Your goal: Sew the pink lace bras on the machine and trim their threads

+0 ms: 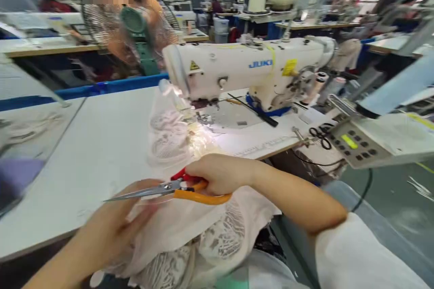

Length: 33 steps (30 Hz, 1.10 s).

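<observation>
My right hand (pixel 220 174) grips scissors (pixel 162 188) with red and orange handles. Their long, pointed blades aim left, passing over the fingers of my left hand (pixel 118 216). That hand is closed on the edge of a pale lace garment (pixel 224 235) with rounded, cup-like lace parts; motion blur and the blades partly hide its fingertips. The garment hangs over the table's front edge into my lap. More pale lace fabric (pixel 169 133) lies on the table, reaching the lit needle area of a white sewing machine (pixel 220 70).
A dark-handled tool (pixel 254 110) lies beside the machine base. At right are a control panel (pixel 356 142) and black scissors (pixel 320 137). A fan (pixel 135 22) stands behind the white table (pixel 84 144), with a person beyond it. Purple fabric (pixel 20 174) is at far left.
</observation>
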Available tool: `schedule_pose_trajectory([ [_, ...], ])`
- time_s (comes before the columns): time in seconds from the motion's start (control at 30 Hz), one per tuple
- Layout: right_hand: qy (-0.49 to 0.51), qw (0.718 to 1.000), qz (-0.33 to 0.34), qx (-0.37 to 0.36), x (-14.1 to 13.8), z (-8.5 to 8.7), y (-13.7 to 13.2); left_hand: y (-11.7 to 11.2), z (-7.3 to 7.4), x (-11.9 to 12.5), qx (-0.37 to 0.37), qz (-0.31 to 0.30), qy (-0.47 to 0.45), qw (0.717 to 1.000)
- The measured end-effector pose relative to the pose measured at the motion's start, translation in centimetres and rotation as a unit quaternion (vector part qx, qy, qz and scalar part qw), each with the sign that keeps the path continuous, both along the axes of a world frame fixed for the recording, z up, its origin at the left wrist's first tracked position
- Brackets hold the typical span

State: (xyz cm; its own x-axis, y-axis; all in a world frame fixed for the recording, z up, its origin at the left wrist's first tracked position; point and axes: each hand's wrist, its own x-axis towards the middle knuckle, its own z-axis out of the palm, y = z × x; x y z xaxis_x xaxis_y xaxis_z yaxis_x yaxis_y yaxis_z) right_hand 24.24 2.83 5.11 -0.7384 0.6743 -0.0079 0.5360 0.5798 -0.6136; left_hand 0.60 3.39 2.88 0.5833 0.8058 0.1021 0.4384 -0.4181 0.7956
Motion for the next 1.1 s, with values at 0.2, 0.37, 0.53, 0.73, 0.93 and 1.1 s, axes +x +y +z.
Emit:
schedule_pose_trajectory([
  [0.2,-0.003,1.000,0.000,-0.026,-0.2,0.4,-0.5,-2.4,-0.4,3.0,0.031,-0.021,0.017,0.999],
  [0.37,0.002,0.999,-0.032,-0.037,0.5,-0.2,0.3,-2.3,-0.8,2.9,-0.061,0.020,-0.010,0.998],
  [0.53,0.067,0.990,0.029,-0.116,0.5,-0.1,0.9,-1.4,-0.3,1.8,-0.222,-0.032,-0.088,0.971],
  [0.73,0.085,0.988,0.040,-0.124,-0.1,0.4,1.3,-0.9,0.2,1.0,-0.316,-0.026,-0.132,0.939],
  [0.93,0.086,0.983,0.053,-0.156,-0.4,1.0,1.1,-1.0,-0.5,1.1,-0.255,0.031,-0.119,0.959],
  [1.1,0.038,0.994,0.051,-0.093,-0.5,1.6,1.0,-1.1,-0.7,1.3,-0.249,0.060,-0.100,0.961],
])
